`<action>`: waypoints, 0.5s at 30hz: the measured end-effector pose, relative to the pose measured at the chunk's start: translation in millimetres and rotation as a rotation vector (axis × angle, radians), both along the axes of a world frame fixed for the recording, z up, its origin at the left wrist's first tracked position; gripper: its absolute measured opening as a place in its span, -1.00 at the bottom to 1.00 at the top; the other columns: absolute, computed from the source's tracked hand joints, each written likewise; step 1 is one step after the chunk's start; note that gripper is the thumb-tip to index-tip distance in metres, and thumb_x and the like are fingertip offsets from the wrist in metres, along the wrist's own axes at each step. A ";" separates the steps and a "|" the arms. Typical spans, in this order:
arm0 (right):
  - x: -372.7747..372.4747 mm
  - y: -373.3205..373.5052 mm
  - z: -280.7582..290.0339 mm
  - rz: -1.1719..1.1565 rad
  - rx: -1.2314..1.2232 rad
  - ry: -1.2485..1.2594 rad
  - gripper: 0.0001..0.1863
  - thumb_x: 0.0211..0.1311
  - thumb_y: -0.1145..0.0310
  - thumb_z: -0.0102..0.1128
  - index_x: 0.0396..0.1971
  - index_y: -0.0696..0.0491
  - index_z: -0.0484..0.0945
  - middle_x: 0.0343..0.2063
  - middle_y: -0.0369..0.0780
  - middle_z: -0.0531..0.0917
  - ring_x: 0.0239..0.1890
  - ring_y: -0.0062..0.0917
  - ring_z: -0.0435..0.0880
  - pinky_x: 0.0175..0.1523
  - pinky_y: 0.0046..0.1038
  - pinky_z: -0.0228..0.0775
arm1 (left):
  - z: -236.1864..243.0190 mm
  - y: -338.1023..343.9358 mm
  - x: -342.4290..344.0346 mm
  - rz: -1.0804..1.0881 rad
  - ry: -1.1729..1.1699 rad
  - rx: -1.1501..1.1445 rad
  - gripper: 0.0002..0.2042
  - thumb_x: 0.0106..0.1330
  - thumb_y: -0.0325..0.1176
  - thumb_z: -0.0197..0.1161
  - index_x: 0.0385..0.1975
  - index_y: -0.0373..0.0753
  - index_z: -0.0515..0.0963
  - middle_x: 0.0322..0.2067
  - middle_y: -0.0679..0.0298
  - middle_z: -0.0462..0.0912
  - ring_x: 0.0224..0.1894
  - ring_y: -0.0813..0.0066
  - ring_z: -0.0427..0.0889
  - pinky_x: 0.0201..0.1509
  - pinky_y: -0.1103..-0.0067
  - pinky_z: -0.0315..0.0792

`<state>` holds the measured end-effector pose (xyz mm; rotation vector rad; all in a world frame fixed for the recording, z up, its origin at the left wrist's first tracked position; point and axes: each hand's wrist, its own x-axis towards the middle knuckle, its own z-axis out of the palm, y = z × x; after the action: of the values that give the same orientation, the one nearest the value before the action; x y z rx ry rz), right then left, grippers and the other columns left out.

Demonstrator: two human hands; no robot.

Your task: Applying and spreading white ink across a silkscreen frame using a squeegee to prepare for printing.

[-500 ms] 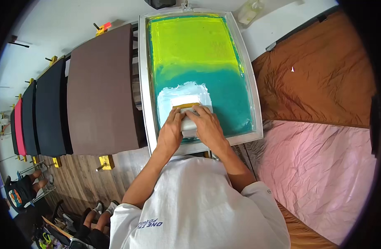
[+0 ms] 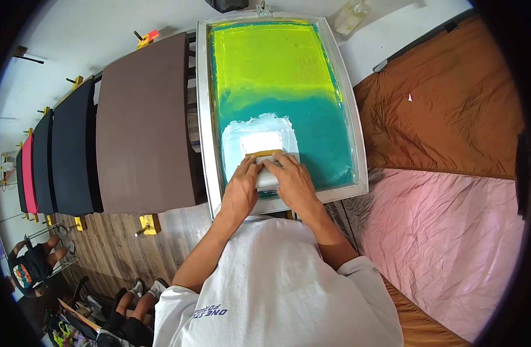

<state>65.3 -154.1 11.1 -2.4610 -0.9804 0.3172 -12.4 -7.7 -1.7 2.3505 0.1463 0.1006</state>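
A printing screen in a pale metal frame point(image 2: 203, 115) lies flat in front of me, its mesh point(image 2: 271, 69) yellow-green at the far end and teal near me. White ink point(image 2: 259, 128) is spread over the near middle of the mesh. A wooden-handled squeegee point(image 2: 265, 154) stands in that ink. My left hand point(image 2: 241, 188) and my right hand point(image 2: 291, 179) both grip it from the near side, side by side.
To the left run several flat pallets: a brown one point(image 2: 143, 121), a dark navy one point(image 2: 73, 150), further ones black and pink. Brown cloth point(image 2: 450, 110) and pink cloth point(image 2: 444, 243) lie at the right. People sit at the lower left point(image 2: 31, 269).
Both hands have drawn the squeegee a little toward me, leaving a slightly longer patch of white ink behind it.
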 end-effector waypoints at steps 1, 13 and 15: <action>-2.9 0.4 1.0 0.000 0.001 0.001 -0.42 -0.07 0.75 0.12 0.05 0.07 0.58 0.09 -0.06 0.54 0.20 -0.15 0.47 0.12 -0.19 0.41 | 2.9 -0.2 -0.8 -0.004 0.002 -0.020 -0.47 -0.05 -0.83 0.08 0.04 -0.46 0.46 0.15 -0.20 0.47 0.28 -0.15 0.39 0.39 0.22 0.29; -9.1 -3.3 2.5 -0.009 0.010 -0.109 -0.42 -0.08 0.76 0.12 0.05 0.07 0.58 0.07 -0.05 0.56 0.21 -0.17 0.47 0.12 -0.20 0.41 | 0.7 -2.1 -7.7 -0.010 -0.048 0.022 -0.41 -0.11 -0.86 0.07 0.06 -0.43 0.47 0.16 -0.16 0.47 0.27 -0.12 0.41 0.32 0.23 0.38; -10.4 -4.3 8.2 0.004 -0.018 0.011 -0.39 -0.11 0.77 0.13 0.06 0.08 0.58 0.06 -0.05 0.56 0.21 -0.16 0.47 0.13 -0.20 0.41 | 3.2 -2.4 -9.7 -0.018 -0.041 0.028 -0.41 -0.11 -0.86 0.07 0.06 -0.44 0.47 0.16 -0.16 0.47 0.26 -0.12 0.42 0.32 0.23 0.37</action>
<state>54.9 -158.4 19.3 -2.4708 -0.9819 0.3421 -22.2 -10.1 1.5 2.3755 0.1037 0.1427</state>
